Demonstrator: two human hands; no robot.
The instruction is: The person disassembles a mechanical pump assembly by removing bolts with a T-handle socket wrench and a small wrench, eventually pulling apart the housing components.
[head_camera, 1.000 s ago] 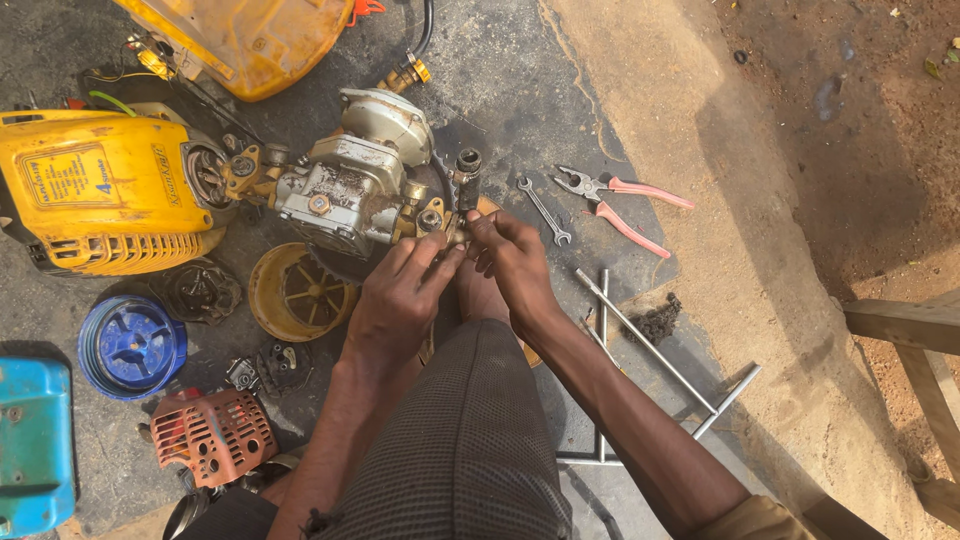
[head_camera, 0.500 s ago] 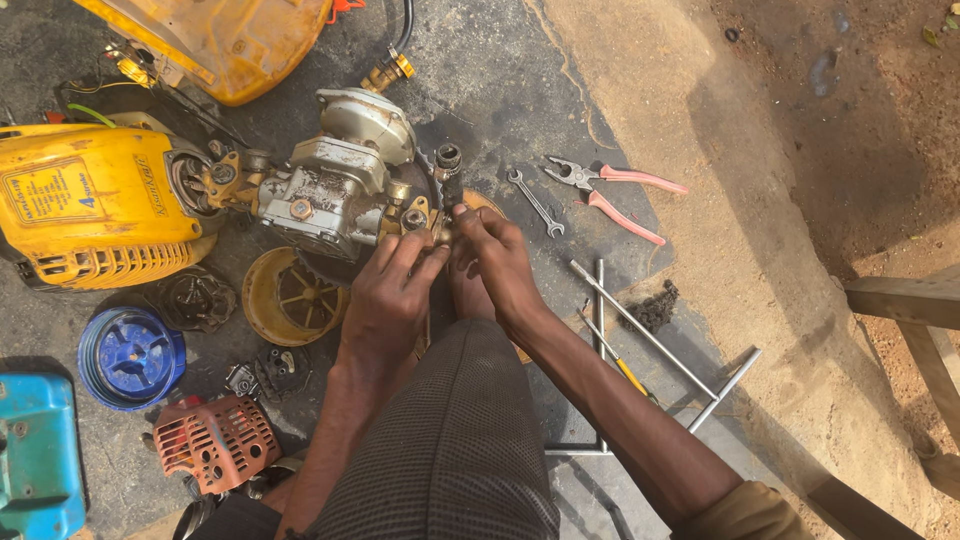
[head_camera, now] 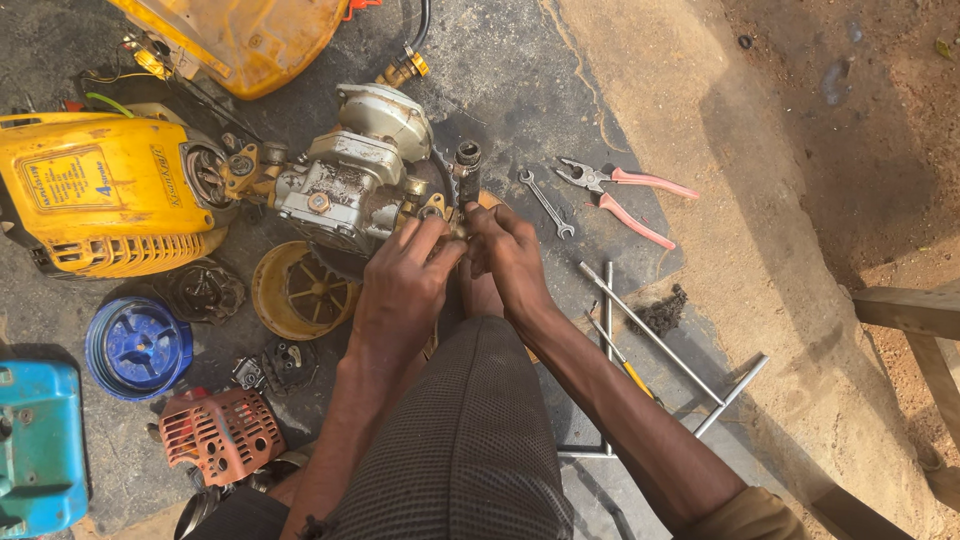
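Observation:
A grey metal pump assembly with brass fittings lies on the dark ground, joined to a yellow engine housing at the left. My left hand and my right hand meet at the pump's near right corner, fingertips pinched on a small brass fitting there. A short dark tube stands up just beyond my right fingers. My knee in dark checked cloth is under both wrists. What the fingertips hold is too small to tell.
A small spanner and pink-handled pliers lie to the right. A yellow fan cover, blue round cap, orange grille cover, blue box, yellow tank and a metal rod frame surround me.
Both hands stay pinched at the same corner of the pump with only small finger shifts. The camera view has drifted slightly, so the scene sits a little lower and to the left.

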